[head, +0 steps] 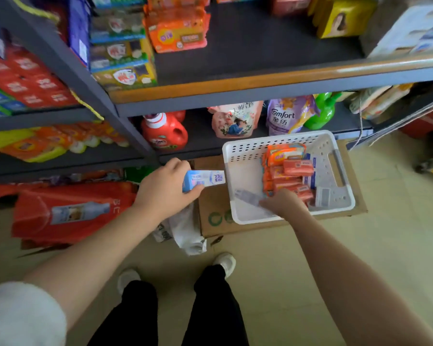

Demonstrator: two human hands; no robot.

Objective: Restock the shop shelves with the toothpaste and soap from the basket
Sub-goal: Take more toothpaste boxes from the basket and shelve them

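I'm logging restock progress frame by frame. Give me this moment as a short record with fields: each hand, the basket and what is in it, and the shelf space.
left hand: grips a blue toothpaste box, held left of the basket
right hand: inside the basket on a blurred pale box; grip unclear
basket: white, perforated, on a cardboard box on the floor
basket contents: orange soap packs, some blue-and-white boxes
upper shelf: bare dark area right of the orange soap stack
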